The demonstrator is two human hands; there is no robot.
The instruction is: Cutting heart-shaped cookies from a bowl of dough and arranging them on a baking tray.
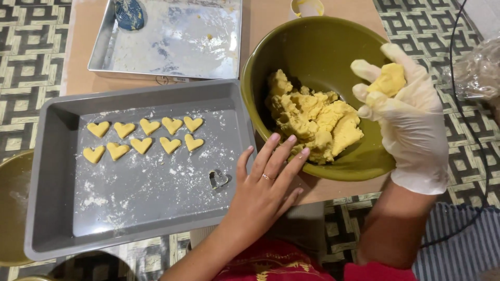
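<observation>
Right over the olive-green bowl (317, 47), on its right side, the gloved right hand (409, 112) is pinching a small lump of yellow dough (388, 79) in its fingertips, fingers curled around it but not squeezed tight. The rest of the dough (315, 117) sits heaped inside the bowl, below and left of that hand.

The bare left hand (265, 190) lies flat with fingers spread, holding nothing, fingertips touching the bowl's near rim and the right wall of the grey baking tray (52, 171), which sits just left of the bowl. A ring (266, 177) shows on one finger.

In the tray, left of the bowl, two rows of heart-shaped cookies (141, 136) sit on a floury bottom, and a small metal heart cutter (219, 179) lies loose closer to the bowl. Behind the tray, up-left of the bowl, there's a shiny steel pan (172, 41).

What could go sideways, I reckon: the lump is held only by the fingertips and the dough looks crumbly, so bits could drop off onto the board or floor if the hand leaves the bowl. The bowl seems to hang partly past the board's near edge, so a push from the left hand could tip it. A wrist dragging over the tray could squash the cut hearts.
</observation>
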